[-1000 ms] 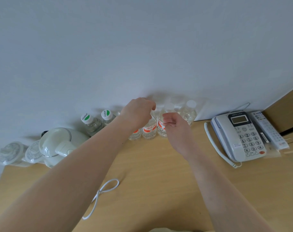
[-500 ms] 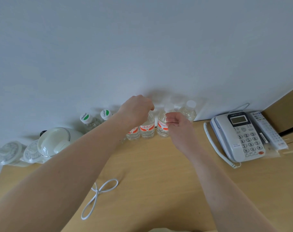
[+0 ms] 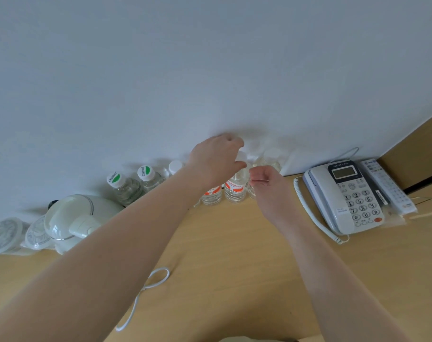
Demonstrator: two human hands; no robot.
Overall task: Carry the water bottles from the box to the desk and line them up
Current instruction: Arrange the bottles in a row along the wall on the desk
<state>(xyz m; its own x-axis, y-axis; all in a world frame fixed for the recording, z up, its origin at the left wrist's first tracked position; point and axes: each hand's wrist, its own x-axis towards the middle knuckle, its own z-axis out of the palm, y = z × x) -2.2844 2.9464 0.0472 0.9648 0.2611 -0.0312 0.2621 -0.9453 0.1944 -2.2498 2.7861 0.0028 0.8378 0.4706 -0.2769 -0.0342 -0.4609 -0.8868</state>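
Several clear water bottles stand in a row against the wall at the back of the wooden desk (image 3: pixel 234 262). My left hand (image 3: pixel 216 159) reaches over the row and grips the top of a red-labelled bottle (image 3: pixel 234 187); another red-labelled bottle (image 3: pixel 211 195) stands just left of it. My right hand (image 3: pixel 266 185) is curled round the neighbouring bottle (image 3: pixel 252 193), which it mostly hides. A white-capped bottle (image 3: pixel 271 160) stands behind my right hand. Two green-capped bottles (image 3: pixel 122 187) and one white-capped bottle (image 3: pixel 175 166) stand further left. The box is out of view.
A white kettle (image 3: pixel 72 218) and two lidded cups (image 3: pixel 7 233) sit at the left. A desk phone (image 3: pixel 350 196) and a remote (image 3: pixel 387 186) lie at the right. A white cable loop (image 3: pixel 148 290) lies on the desk's front half.
Both hands stay at the row. My left hand has reached a little further right over the bottle tops, and my right hand now covers the bottle it was beside.
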